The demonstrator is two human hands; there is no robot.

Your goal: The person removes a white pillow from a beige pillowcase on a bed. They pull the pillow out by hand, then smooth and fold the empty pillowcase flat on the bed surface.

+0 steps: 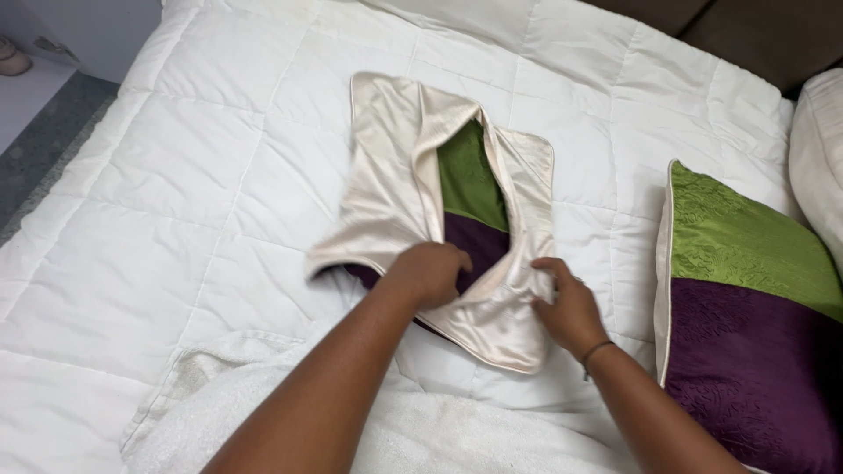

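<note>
Cushion cover (395, 175), cream satin with a green-and-purple face showing through its open back, lies on the white quilt (176, 175). Left hand (428, 274) is clenched on the flap edge at the opening; right hand (566, 309) pinches the lower corner just beyond its fingertips, though the exact grip is partly hidden. Risk, as a judgement: slick satin may slip from the fingers, or the overlap seam strain if both hands pull apart. A filled matching cushion (746, 307) sits well right of the right hand.

A white quilted bed (176, 202) fills the view under soft, even light; grey speckled floor (44, 145) at far left, a dark brown headboard (755, 35) up top right.
</note>
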